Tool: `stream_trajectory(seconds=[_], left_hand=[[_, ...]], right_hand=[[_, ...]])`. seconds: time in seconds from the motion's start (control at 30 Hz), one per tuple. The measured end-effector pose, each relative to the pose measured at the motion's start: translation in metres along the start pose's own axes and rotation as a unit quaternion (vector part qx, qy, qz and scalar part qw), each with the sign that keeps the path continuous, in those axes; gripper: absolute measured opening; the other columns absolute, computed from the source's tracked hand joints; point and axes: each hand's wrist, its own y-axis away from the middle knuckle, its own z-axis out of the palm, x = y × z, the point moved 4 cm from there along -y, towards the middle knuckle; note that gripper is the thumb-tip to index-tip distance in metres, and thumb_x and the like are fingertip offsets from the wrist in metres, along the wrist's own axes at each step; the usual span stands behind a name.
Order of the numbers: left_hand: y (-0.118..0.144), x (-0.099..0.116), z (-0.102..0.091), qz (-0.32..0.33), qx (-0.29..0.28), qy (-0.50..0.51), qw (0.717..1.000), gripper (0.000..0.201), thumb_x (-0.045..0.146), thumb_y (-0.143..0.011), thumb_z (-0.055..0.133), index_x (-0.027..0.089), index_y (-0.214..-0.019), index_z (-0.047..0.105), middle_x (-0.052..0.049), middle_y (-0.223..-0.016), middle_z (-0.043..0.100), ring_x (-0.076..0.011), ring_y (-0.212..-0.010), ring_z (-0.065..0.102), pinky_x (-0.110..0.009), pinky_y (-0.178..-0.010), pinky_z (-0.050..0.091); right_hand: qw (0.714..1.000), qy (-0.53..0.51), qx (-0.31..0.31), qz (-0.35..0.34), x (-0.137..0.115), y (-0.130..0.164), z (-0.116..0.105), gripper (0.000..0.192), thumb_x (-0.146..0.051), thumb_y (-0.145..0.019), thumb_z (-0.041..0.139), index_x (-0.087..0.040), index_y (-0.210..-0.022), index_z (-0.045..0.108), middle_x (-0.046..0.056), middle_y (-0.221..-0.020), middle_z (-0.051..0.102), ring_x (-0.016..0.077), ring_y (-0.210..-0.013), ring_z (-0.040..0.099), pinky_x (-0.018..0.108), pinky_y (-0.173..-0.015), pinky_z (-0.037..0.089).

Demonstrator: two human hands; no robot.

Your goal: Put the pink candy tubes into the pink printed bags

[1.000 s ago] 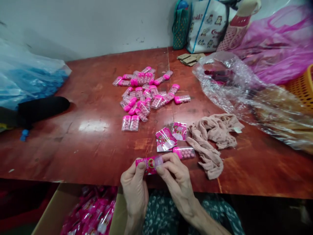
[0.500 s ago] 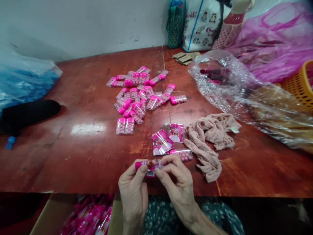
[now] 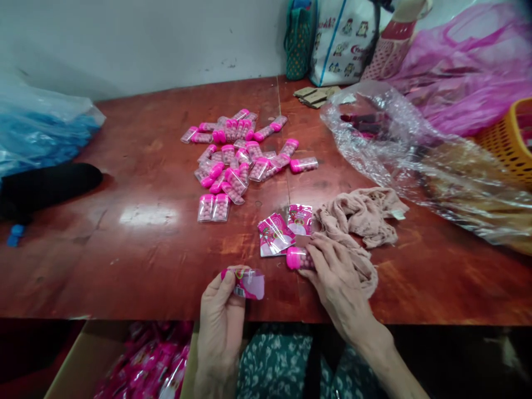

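My left hand point(image 3: 222, 313) pinches a pink printed plastic sleeve point(image 3: 251, 284) between thumb and fingers, just above the table's front edge. The sleeve looks flat, with a barcode near the thumb. Farther right, my right hand point(image 3: 334, 271) has its thumb and fingers closed around the end of a clear candy box point(image 3: 297, 258) with a pink cap and pink balls inside. That box lies on its side on the table, partly hidden by the fingers. Several more pink printed sleeves point(image 3: 275, 234) lie just beyond it.
Several pink-capped candy boxes point(image 3: 235, 180) lie scattered mid-table. A crumpled beige cloth point(image 3: 361, 213) lies beside my right hand. Clear plastic wrap point(image 3: 374, 155) and a yellow basket point(image 3: 505, 138) are at right, a bag of blue items point(image 3: 45, 133) at left. Below the edge is a carton point(image 3: 70, 366) of pink packets.
My right hand has let go of the sleeve and moved right onto the candy box. My left hand keeps the sleeve, which now shows flat and tilted.
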Motion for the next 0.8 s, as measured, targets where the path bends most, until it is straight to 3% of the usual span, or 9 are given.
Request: stream_trajectory(seconds=[0.1,0.2,0.37,0.6,0.8], left_hand=[[0.0,0.004,-0.001,0.013,-0.003,-0.014,1.0,0.023,0.025,-0.051,0.083,0.012,-0.066,0.072,-0.003,-0.067,0.072,-0.0104,-0.061,0.064,-0.017,-0.061,0.054],[-0.001,0.006,0.0,0.024,0.006,-0.034,0.999,0.025,0.025,-0.051,0.083,0.01,-0.069,0.073,-0.003,-0.069,0.072,-0.0109,-0.063,0.063,-0.018,-0.063,0.053],[0.001,0.004,0.008,0.006,-0.027,-0.078,0.997,0.026,0.028,-0.053,0.082,0.009,-0.068,0.072,-0.004,-0.068,0.07,-0.0108,-0.058,0.061,-0.018,-0.056,0.051],[0.003,0.001,0.012,-0.022,-0.111,-0.118,0.987,0.016,0.026,-0.063,0.075,0.011,-0.066,0.072,-0.003,-0.068,0.067,-0.0115,-0.06,0.06,-0.019,-0.058,0.048],[0.002,-0.002,0.009,-0.058,-0.166,-0.174,0.969,0.016,0.026,-0.065,0.073,0.011,-0.07,0.073,-0.005,-0.068,0.065,-0.0109,-0.059,0.056,-0.018,-0.056,0.045]], right_hand=[[0.998,-0.051,0.008,0.036,-0.005,0.004,-0.005,0.028,-0.026,-0.083,0.06,-0.015,-0.108,0.053,0.013,-0.118,0.055,0.0303,-0.112,0.046,0.047,-0.095,0.039],[0.984,-0.16,0.001,0.072,-0.014,0.005,-0.023,0.033,-0.027,-0.079,0.065,-0.02,-0.108,0.052,0.008,-0.109,0.06,0.0251,-0.103,0.054,0.036,-0.084,0.046],[0.937,-0.337,-0.092,0.028,-0.035,0.002,-0.04,0.038,-0.025,-0.075,0.071,-0.023,-0.108,0.054,0.0,-0.096,0.062,0.016,-0.085,0.059,0.022,-0.07,0.048],[0.907,-0.378,-0.18,0.043,-0.033,0.002,-0.03,0.037,-0.026,-0.073,0.073,-0.018,-0.107,0.06,0.003,-0.091,0.06,0.0169,-0.083,0.058,0.026,-0.072,0.046],[0.91,-0.385,-0.15,0.04,-0.031,0.004,-0.027,0.038,-0.022,-0.074,0.073,-0.019,-0.109,0.059,0.002,-0.09,0.059,0.0151,-0.08,0.057,0.024,-0.067,0.046]])
